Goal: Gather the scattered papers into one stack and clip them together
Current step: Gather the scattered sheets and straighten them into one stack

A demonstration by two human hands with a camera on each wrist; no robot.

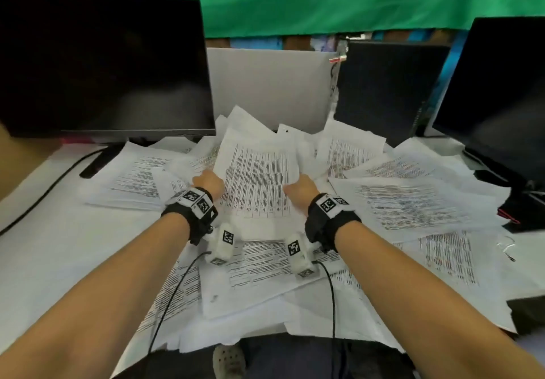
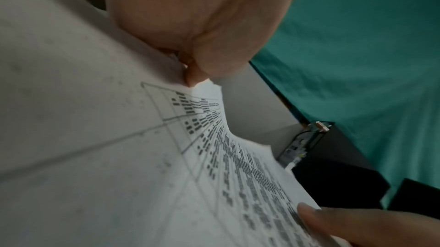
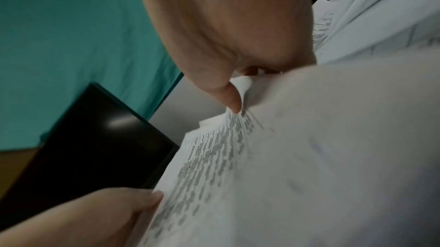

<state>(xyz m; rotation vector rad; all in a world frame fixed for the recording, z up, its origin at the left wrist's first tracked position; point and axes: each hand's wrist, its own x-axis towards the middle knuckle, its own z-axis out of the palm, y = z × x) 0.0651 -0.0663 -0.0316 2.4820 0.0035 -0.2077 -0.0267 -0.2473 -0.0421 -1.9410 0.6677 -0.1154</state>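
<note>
White printed sheet (image 1: 256, 181) is lifted between the hands: the left hand (image 1: 208, 182) pinches its left edge, the right hand (image 1: 300, 190) its right edge. Loose papers (image 1: 413, 207) cover the bench (image 1: 44, 245) beneath and around both hands.

Nothing here can be read: the printed sheet (image 1: 256, 183) carries rows of tabled text too blurred to make out, and the wristbands (image 1: 196, 201) bear only square black-and-white marker patterns.
</note>
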